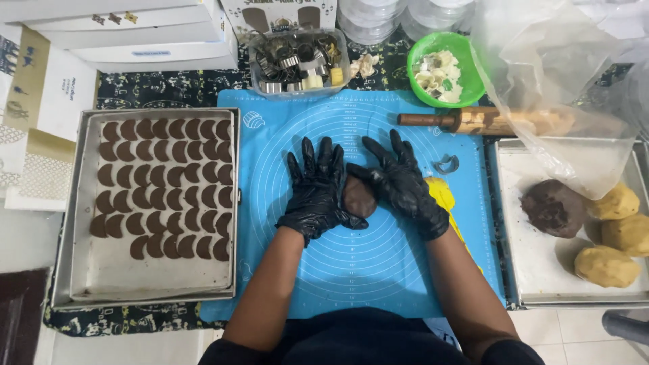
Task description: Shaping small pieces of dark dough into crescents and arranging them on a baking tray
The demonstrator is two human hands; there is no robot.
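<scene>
Tray [80,203] of brown crescent cookies left of the grip, off the mat's edge, left hand [316,189] and right hand [404,186] cupped around a brown dough ball [358,197] mid blue mat [351,270], bare mat nearer the body, rolling pin [466,120] beyond, dough tray [541,270] right.

Even, bright overhead light; sharp centre, slight wide-angle bending at the edges.
Soft glare shows on the black gloves [318,186] and the clear plastic bag [554,74]; shadows beneath the hands on the blue mat [378,270] are faint.
</scene>
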